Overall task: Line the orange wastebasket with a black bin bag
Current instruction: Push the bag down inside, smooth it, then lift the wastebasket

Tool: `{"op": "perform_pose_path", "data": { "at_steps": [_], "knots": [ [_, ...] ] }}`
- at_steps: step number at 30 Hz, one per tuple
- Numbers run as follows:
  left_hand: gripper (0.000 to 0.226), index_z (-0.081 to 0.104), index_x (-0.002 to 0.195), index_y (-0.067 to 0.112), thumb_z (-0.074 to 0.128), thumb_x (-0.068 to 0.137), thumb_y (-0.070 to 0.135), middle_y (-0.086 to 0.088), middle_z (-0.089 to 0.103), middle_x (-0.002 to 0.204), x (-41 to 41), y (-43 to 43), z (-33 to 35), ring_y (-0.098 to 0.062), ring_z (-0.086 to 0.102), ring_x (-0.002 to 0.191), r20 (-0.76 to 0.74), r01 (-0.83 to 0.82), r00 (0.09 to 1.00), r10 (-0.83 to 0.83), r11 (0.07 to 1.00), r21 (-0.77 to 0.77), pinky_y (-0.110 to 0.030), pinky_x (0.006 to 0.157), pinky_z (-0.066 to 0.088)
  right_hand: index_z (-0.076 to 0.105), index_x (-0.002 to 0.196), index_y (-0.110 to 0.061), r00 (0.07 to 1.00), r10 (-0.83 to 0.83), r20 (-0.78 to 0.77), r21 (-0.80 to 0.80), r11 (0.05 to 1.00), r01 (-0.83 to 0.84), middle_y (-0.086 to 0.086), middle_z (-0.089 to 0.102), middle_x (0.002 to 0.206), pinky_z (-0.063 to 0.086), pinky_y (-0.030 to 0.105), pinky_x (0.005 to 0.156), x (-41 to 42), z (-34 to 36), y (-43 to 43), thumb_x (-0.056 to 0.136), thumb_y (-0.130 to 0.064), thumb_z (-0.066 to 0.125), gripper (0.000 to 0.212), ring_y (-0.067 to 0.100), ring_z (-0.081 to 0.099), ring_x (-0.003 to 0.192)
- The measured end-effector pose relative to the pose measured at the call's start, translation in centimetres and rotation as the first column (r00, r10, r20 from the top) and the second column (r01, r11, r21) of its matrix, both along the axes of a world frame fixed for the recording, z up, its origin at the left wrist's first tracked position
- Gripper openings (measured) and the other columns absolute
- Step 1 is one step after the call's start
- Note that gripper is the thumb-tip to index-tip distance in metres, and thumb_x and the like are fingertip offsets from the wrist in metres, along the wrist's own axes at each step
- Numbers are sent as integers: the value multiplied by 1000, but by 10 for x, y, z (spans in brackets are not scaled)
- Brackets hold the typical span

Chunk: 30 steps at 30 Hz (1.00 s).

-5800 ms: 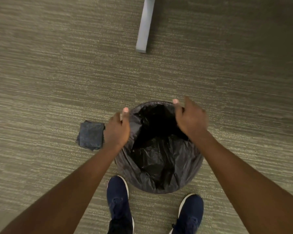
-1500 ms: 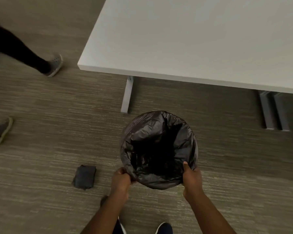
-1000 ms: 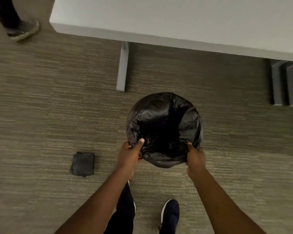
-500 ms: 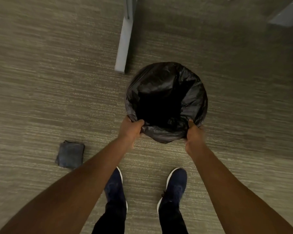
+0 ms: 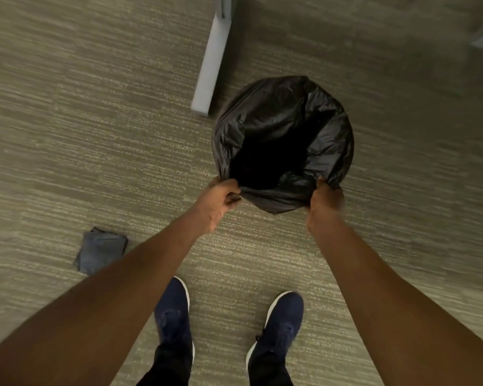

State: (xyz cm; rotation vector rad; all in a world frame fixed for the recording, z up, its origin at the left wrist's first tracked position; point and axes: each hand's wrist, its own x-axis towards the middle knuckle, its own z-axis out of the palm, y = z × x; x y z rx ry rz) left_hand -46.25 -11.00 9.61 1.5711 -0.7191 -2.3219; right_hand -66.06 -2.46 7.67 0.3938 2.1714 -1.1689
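black bin bag (image 5: 283, 126) already draped over orange wastebasket on carpet, near table leg (image 5: 212, 59); basket itself hidden. left hand (image 5: 216, 203), right hand (image 5: 324, 200): each grip pinching near hem. i'd pull hem down evenly, keep mouth taut.

No readable text, label, brand, number or sign is found anywhere in the view. The black bin bag (image 5: 283, 140) is plain, with no print seen on its plastic. The two dark blue shoes (image 5: 283, 316) show no legible logo. The folded dark bundle (image 5: 101, 249) on the carpet carries no marking that can be made out. Nothing is written on the grey furniture leg (image 5: 212, 59).
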Motion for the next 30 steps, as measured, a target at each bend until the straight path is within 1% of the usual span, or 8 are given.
{"op": "perform_pose_path", "data": {
  "at_steps": [4,6,8,11,13,16,22,30],
  "knots": [
    [73,52,141,8,68,73,27,-7,64,127,-6,-8,-7,-25,60,119,-32,65,997,-65,998,18,-43,114,43,65,122,-16,1000,-6,-18,-25,1000,6,13,71,122,55,54,97,-7,-4,-13,92,-37,63,37,36,67,110],
    [73,52,143,17,74,79,44,-4,63,136,-14,-18,-11,-26,60,123,13,98,995,-98,995,-2,-44,113,45,65,118,-18,1000,-3,5,-59,998,4,11,72,115,55,55,97,-10,-6,-20,92,-36,62,32,35,69,108],
    [61,53,137,23,71,87,53,3,66,125,-23,-30,-12,-21,64,111,68,143,988,-141,989,-26,-45,109,47,64,119,-18,1000,-26,10,-85,996,26,12,71,113,55,56,97,-14,-7,-30,94,-32,62,29,35,68,107],
    [39,54,132,23,64,97,36,6,67,98,-38,-49,-16,-11,64,84,168,211,967,-192,972,-101,-37,88,51,62,128,-11,999,-41,-3,-94,995,40,17,67,127,52,56,100,-21,-8,-49,96,-28,63,36,37,65,115],
    [27,54,125,21,60,99,23,1,67,89,-47,-63,-17,-13,62,74,230,219,956,-181,964,-152,-33,73,50,61,130,-8,999,-42,14,-113,993,44,17,68,124,52,57,101,-25,-9,-62,97,-27,62,38,39,64,116],
    [27,49,122,25,59,98,19,-3,68,96,-58,-83,-16,-16,66,75,281,226,945,-167,955,-191,-41,86,54,60,130,-10,997,-33,64,-148,988,42,11,65,108,54,57,98,-30,-7,-78,97,-29,61,38,37,64,113],
    [47,49,143,15,59,97,22,-13,68,121,-77,-114,-16,-32,68,109,341,285,919,-200,932,-223,-47,101,54,60,134,-12,998,-11,69,-173,985,23,13,64,132,53,53,101,-44,-7,-108,97,-34,62,43,35,62,118],
    [47,50,141,20,59,95,26,-13,69,124,-91,-143,-24,-35,68,115,359,297,915,-185,910,-288,-51,101,54,62,129,-11,999,-12,44,-237,971,22,13,66,121,54,55,99,-57,-17,-136,96,-36,61,41,36,64,115]
  ]
}}
